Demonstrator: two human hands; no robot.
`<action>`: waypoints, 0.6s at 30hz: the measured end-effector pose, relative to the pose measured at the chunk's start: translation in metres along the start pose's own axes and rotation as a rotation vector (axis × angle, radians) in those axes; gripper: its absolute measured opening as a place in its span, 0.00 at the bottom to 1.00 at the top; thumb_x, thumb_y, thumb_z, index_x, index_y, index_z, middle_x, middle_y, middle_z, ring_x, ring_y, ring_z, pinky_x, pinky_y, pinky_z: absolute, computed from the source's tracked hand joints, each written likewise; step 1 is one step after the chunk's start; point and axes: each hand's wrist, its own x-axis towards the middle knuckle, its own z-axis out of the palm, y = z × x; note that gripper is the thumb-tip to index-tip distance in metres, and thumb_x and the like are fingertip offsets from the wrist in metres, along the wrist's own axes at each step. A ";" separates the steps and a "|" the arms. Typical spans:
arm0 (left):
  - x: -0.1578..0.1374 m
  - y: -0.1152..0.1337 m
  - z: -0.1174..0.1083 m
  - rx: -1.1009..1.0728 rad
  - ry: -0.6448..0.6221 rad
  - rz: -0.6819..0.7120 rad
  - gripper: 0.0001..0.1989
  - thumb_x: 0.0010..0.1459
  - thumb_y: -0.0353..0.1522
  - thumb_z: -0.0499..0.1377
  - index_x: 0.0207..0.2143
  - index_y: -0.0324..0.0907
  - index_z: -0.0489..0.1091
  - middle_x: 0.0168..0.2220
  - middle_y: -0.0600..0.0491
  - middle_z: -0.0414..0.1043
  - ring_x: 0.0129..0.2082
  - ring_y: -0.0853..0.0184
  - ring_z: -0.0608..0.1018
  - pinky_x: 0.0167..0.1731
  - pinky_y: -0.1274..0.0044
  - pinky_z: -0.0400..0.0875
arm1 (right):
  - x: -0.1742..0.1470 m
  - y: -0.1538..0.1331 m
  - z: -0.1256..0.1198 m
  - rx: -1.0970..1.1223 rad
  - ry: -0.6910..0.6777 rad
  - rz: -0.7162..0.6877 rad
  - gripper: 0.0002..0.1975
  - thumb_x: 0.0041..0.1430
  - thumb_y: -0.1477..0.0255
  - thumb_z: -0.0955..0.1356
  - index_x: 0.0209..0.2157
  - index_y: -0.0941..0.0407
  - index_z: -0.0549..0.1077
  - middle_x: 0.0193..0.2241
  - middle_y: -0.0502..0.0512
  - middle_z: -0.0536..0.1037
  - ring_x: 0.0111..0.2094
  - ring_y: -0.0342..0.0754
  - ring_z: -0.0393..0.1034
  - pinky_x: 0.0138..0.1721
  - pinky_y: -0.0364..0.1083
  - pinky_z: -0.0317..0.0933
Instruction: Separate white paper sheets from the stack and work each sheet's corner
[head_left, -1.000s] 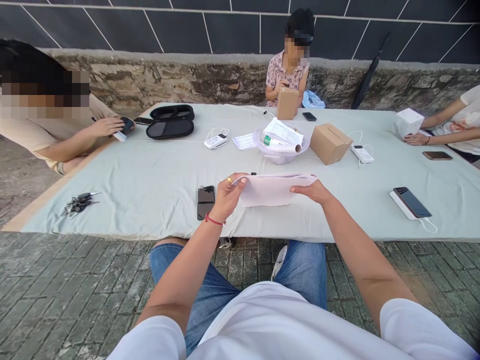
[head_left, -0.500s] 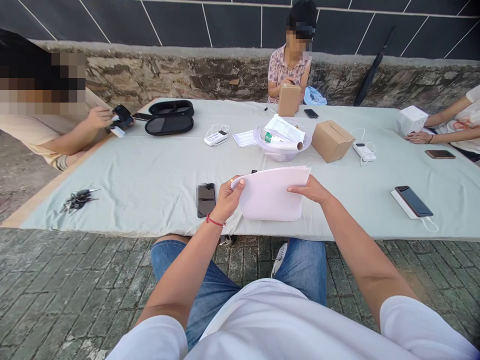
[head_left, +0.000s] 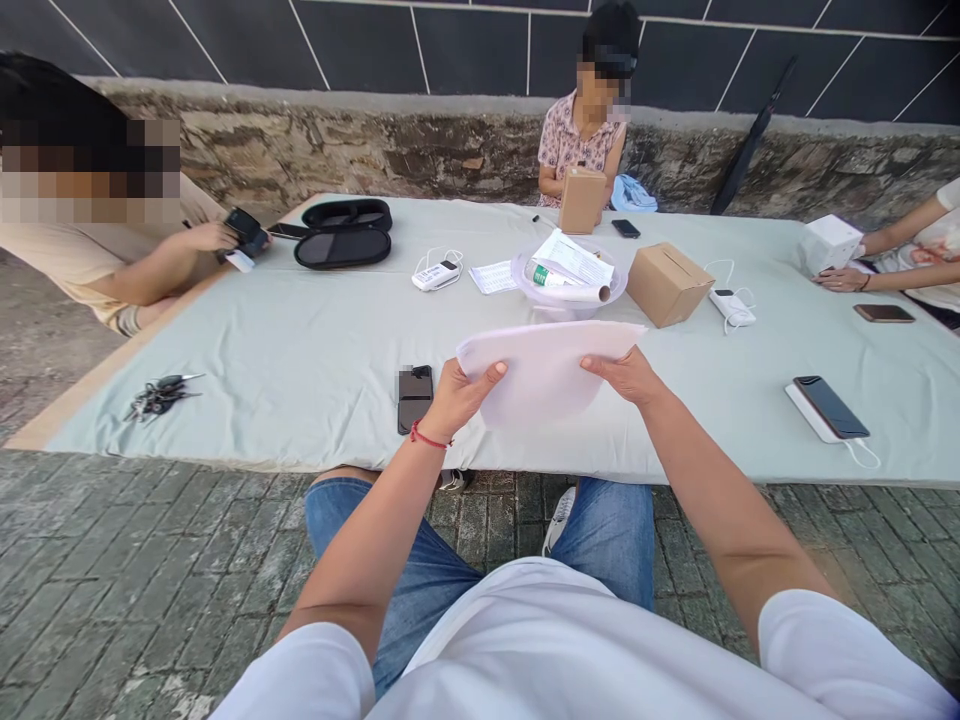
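Our left hand [head_left: 457,395] pinches the left edge of a white sheet of paper [head_left: 540,375], thumb on top and fingers curled beneath, closed on it lightly. Our right hand [head_left: 626,375] holds the right edge the same way, fingers lying flat along the margin. Between the two hands the sheet hangs just above the near edge of the counter [head_left: 300,350], bowed, its far edge lifted and its middle sagging toward us.

We judge the paper to be very light and limp: it bends under its own weight and will crease wherever it is pressed. It looks like more than one layer, perhaps folded, though we cannot tell for certain. The best hold seems to be at opposite edges, as now, with gentle pressure, so that it stays spread; a hard grip or a pull apart could tear or crumple it, and a breeze outdoors could catch it.

Just left of our left hand a dark phone [head_left: 413,397] lies flat on the cloth. Beyond the sheet stands a clear bowl [head_left: 525,282] holding papers and a roll, with a brown cardboard box [head_left: 667,285] beside it. To the right a phone on a white power bank [head_left: 829,410] rests near the counter's edge. Far left lie a bunch of keys [head_left: 159,393], well apart. Other people sit around the counter with their own boxes and devices.
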 end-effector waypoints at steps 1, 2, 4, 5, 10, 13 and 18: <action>-0.001 -0.002 0.001 -0.005 0.003 -0.017 0.22 0.53 0.48 0.65 0.41 0.39 0.77 0.43 0.44 0.79 0.44 0.58 0.78 0.42 0.69 0.75 | 0.000 0.001 0.001 0.000 -0.010 0.005 0.26 0.45 0.57 0.78 0.47 0.48 0.78 0.45 0.52 0.80 0.52 0.58 0.72 0.54 0.57 0.67; -0.001 -0.004 0.003 -0.007 0.010 -0.026 0.22 0.53 0.48 0.65 0.40 0.39 0.77 0.42 0.44 0.79 0.44 0.58 0.78 0.42 0.69 0.76 | 0.000 0.003 0.002 0.002 -0.016 0.010 0.27 0.44 0.57 0.78 0.47 0.48 0.78 0.45 0.52 0.80 0.52 0.58 0.72 0.54 0.57 0.68; -0.002 -0.007 0.005 -0.009 0.025 -0.032 0.22 0.53 0.48 0.65 0.40 0.39 0.77 0.42 0.44 0.79 0.44 0.58 0.78 0.41 0.69 0.76 | 0.000 0.006 0.001 0.016 -0.015 0.023 0.26 0.43 0.56 0.78 0.46 0.48 0.78 0.45 0.52 0.81 0.52 0.58 0.72 0.54 0.58 0.68; -0.002 -0.007 0.005 -0.008 0.029 -0.034 0.21 0.53 0.47 0.65 0.40 0.39 0.77 0.42 0.44 0.79 0.44 0.58 0.78 0.41 0.69 0.76 | 0.000 0.006 0.000 0.023 -0.016 0.033 0.26 0.43 0.56 0.78 0.45 0.48 0.78 0.44 0.52 0.81 0.52 0.58 0.72 0.53 0.58 0.68; -0.002 -0.013 0.005 0.011 0.058 -0.049 0.22 0.54 0.48 0.64 0.40 0.38 0.77 0.40 0.44 0.79 0.43 0.58 0.78 0.41 0.70 0.74 | -0.001 0.003 -0.002 0.019 -0.076 0.096 0.20 0.43 0.59 0.79 0.40 0.50 0.81 0.43 0.52 0.82 0.49 0.59 0.74 0.52 0.59 0.69; -0.002 -0.018 0.001 -0.013 0.127 -0.022 0.22 0.57 0.50 0.61 0.38 0.40 0.76 0.36 0.47 0.78 0.41 0.60 0.77 0.41 0.71 0.72 | -0.001 0.001 -0.004 -0.007 -0.024 0.097 0.18 0.45 0.60 0.78 0.39 0.51 0.81 0.42 0.53 0.82 0.49 0.59 0.75 0.52 0.59 0.69; -0.002 -0.020 -0.005 0.034 0.154 -0.006 0.20 0.60 0.50 0.57 0.33 0.42 0.73 0.29 0.53 0.71 0.34 0.67 0.73 0.35 0.76 0.68 | 0.003 0.014 -0.010 -0.035 0.034 0.124 0.20 0.47 0.59 0.78 0.43 0.51 0.81 0.43 0.53 0.82 0.50 0.58 0.74 0.54 0.58 0.68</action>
